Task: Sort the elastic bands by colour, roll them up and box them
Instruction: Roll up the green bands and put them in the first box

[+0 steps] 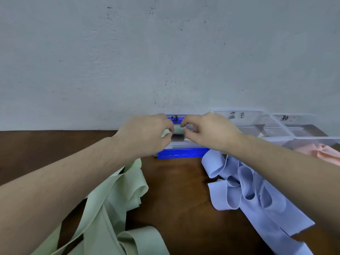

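A clear plastic box (pixel 181 145) with a handwritten label stands on a blue lid (pixel 181 153) against the wall. Both hands reach over it. My left hand (pixel 145 134) and my right hand (pixel 207 132) have curled fingers that meet over a rolled pale green band (pixel 178 130) inside the box, and they seem to pinch it. Loose pale green bands (pixel 117 199) lie heaped at the lower left, under my left forearm. Light blue bands (pixel 252 192) lie in loops at the right.
Two more clear labelled boxes stand at the right by the wall: one (pixel 244 116) beside the first, another (pixel 312 129) further right. A pink band (pixel 320 152) lies before the far one. Bare brown table (pixel 176 190) shows between the heaps.
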A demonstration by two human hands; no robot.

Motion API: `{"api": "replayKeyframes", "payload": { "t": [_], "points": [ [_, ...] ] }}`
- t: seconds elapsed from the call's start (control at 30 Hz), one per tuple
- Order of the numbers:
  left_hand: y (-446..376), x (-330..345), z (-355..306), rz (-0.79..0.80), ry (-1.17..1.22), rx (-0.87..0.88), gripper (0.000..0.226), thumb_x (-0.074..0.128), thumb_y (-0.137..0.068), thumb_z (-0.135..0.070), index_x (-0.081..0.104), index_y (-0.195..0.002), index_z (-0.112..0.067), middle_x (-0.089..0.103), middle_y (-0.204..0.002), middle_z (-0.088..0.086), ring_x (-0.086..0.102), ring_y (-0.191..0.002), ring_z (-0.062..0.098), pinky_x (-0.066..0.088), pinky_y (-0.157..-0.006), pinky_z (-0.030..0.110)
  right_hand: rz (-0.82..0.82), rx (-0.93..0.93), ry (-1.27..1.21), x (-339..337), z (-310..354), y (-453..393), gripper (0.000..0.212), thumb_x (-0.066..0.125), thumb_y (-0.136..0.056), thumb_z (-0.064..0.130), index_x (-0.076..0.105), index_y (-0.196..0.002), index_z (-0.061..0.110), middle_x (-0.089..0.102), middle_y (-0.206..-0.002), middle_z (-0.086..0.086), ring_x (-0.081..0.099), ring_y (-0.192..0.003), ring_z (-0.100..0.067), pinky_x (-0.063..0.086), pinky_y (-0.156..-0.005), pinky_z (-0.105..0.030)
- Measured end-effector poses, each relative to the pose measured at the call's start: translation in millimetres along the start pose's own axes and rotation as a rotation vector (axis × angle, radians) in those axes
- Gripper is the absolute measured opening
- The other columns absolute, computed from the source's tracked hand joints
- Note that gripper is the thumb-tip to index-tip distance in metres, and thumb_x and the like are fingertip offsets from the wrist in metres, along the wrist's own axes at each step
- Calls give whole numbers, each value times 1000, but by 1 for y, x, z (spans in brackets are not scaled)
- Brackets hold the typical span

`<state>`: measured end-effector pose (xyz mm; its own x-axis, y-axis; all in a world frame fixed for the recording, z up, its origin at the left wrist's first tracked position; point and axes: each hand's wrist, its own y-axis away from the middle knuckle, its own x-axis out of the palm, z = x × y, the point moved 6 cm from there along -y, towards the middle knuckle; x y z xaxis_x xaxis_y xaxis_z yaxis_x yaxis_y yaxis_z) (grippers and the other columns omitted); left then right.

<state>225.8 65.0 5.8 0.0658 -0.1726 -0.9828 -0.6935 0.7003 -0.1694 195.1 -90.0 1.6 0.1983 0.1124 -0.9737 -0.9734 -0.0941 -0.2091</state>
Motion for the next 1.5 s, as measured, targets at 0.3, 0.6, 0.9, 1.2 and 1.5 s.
{"api": "replayKeyframes", "payload": {
  "t": [0.3,0.6,0.9,1.2,1.5],
  "points": [
    [89,1,-29,-93,119,-32,9,49,-93,-38,54,-101,-36,50,-87,-12,51,-75,11,39,-65,29,177,-226,-108,10,59,63,17,53,-95,36,65,-106,40,60,-71,15,51,-62,-1,39,-60,-25],
    [144,15,-24,-79,201,-78,8,40,-89,-24,45,-95,-26,52,-86,-10,52,-76,18,44,-68,36,395,-395,-217,31,110,124,31,57,-89,63,51,-117,51,60,-97,20,56,-87,-2,48,-72,-28],
    [177,17,-32,-252,169,26,29,36,-93,-38,61,-90,-23,61,-88,-11,43,-82,12,33,-80,21,304,-350,-408,55,143,141,18,68,-88,33,66,-105,27,52,-108,11,52,-87,-8,47,-76,-33],
    [204,15,-54,-129,24,-9,67,11,-86,-73,62,-106,-35,62,-98,-17,47,-105,9,27,-84,29,118,-24,-750,26,104,175,8,60,-81,22,53,-79,24,51,-64,17,44,-61,-5,39,-61,-26],
    [218,-1,-92,-117,-172,-60,34,45,-95,-59,61,-109,-34,60,-104,-14,48,-110,14,32,-83,31,-94,222,-743,-2,73,239,11,56,-84,24,52,-80,16,46,-62,13,43,-61,-9,38,-60,-28]
  ]
}}
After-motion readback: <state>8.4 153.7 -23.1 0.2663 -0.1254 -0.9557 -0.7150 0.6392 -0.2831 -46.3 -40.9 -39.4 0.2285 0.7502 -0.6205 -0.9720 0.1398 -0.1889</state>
